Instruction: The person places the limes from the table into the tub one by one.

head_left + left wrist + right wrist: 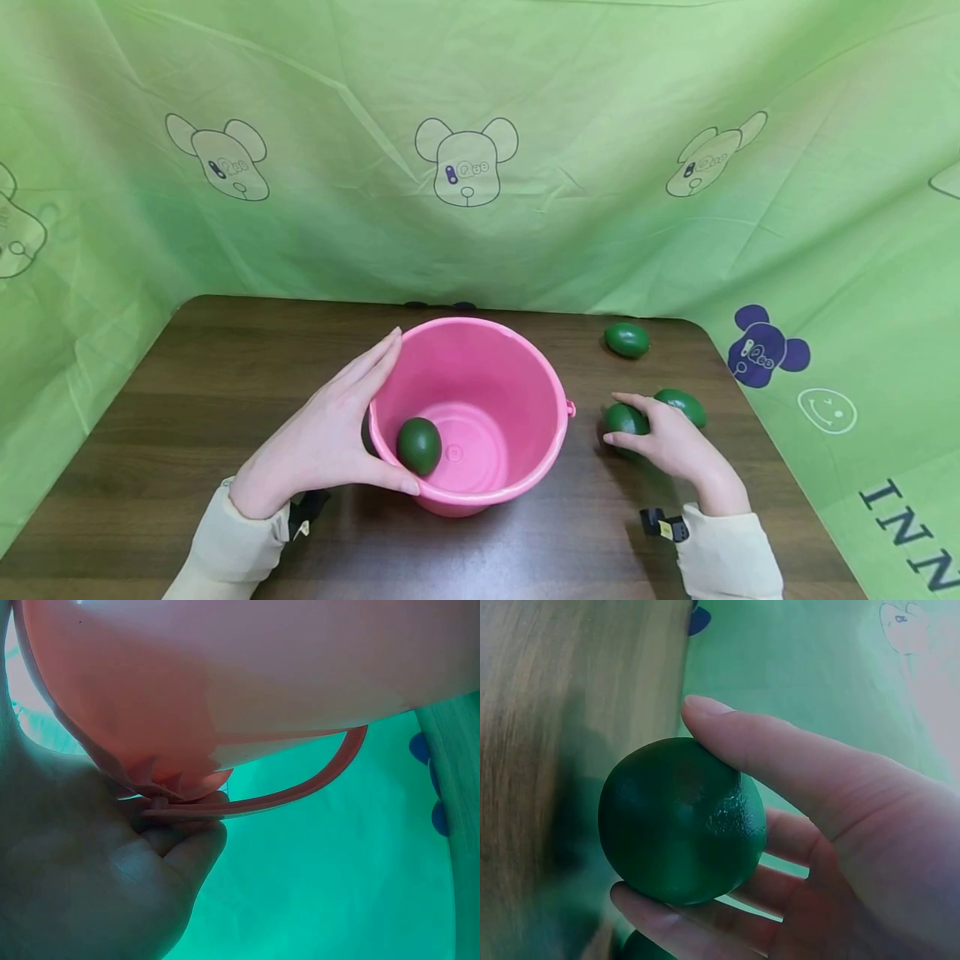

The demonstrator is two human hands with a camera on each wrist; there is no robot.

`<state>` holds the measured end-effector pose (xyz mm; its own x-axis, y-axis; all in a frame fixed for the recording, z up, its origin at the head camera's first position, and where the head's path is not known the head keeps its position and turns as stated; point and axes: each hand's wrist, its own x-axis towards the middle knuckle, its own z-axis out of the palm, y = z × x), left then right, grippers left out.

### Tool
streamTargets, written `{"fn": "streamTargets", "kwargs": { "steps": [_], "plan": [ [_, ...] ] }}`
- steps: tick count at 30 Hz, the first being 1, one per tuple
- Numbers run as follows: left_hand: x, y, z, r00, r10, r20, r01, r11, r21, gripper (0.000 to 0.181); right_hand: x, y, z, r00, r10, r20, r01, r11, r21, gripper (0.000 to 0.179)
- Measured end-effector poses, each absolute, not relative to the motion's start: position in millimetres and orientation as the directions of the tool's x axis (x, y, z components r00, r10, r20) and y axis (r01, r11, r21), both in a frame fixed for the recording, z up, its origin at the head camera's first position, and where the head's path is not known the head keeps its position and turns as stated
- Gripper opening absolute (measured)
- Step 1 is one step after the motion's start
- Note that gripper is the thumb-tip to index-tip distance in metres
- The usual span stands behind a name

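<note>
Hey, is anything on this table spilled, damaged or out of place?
Nothing stands out. The pink bucket looks upright, one green fruit inside, the left hand on its rim. The right hand grips a second fruit; a third fruit lies by it, a fourth fruit farther back on the table. No spill or damage shows.

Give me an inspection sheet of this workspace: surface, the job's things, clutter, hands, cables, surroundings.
Surface: brown wood-grain table.
Job's things: pink bucket, with one green fruit inside; second fruit held; third fruit on the table by the right hand; fourth fruit farther back on the table.
Clutter: nothing seen.
Hands: left hand grips the bucket at its left side, thumb at the rim; right hand holds the second fruit between thumb and fingers.
Cables: nothing seen.
Surroundings: green cloth with printed animal heads, behind the table and at both sides.
</note>
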<state>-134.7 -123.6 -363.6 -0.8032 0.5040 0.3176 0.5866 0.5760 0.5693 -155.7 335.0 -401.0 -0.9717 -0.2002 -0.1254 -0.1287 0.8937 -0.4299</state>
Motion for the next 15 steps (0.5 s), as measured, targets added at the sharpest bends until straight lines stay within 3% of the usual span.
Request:
{"fn": "streamTargets", "kwargs": {
  "steps": [15],
  "plan": [
    [-134.8, -123.7, -364.1, -0.805, 0.503, 0.314, 0.584, 0.582, 0.565, 0.143, -157.8, 330.6, -401.8, -0.982, -0.191, -0.005, -0.168, 0.876, -0.452, 0.070]
  ]
}}
